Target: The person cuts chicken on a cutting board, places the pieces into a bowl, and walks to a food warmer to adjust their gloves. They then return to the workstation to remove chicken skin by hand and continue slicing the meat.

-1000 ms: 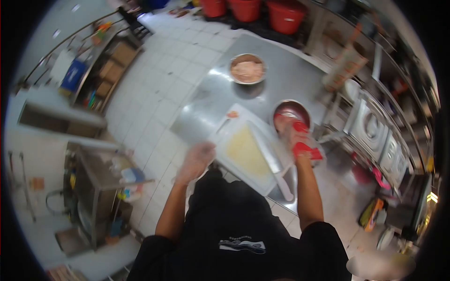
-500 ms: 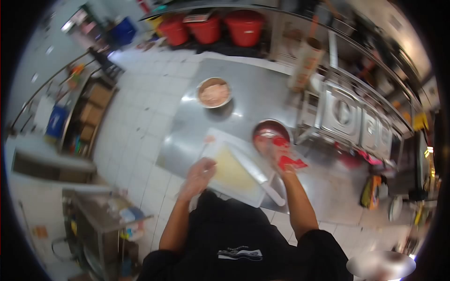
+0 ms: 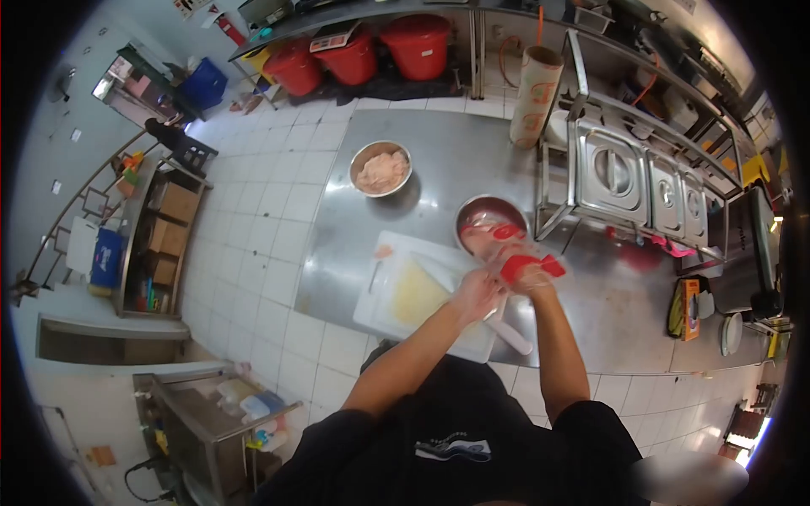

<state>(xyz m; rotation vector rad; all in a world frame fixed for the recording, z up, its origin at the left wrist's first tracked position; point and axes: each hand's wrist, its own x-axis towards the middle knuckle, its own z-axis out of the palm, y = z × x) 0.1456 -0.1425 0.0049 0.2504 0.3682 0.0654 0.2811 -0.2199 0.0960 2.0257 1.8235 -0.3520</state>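
Observation:
My right hand [image 3: 531, 277] is closed around a clear plastic bag with red print [image 3: 509, 246], tilted over the rim of a steel bowl [image 3: 494, 205]. Pale pink stuff shows at the bowl's inside, partly hidden by the bag. Beside it, my left hand [image 3: 477, 297] is closed at the bag's lower left edge, its fingertips partly hidden. Beneath my left forearm lies a white cutting board [image 3: 384, 309] with a yellowish stain and a small pink scrap. A knife with a white handle [image 3: 510, 336] rests across the board, its blade partly covered by my left hand.
A second steel bowl [image 3: 380, 190] holds pale pink raw meat on the steel table [image 3: 337, 253]. At the right stand a rack with lidded steel pans [image 3: 612, 173] and a tall wrap roll [image 3: 537, 97]. Red tubs [image 3: 416, 48] sit under a far shelf.
My left hand has moved right, from the board's left edge to the bag. My right hand stays by the bowl with the bag. The view has shifted slightly and sharpened.

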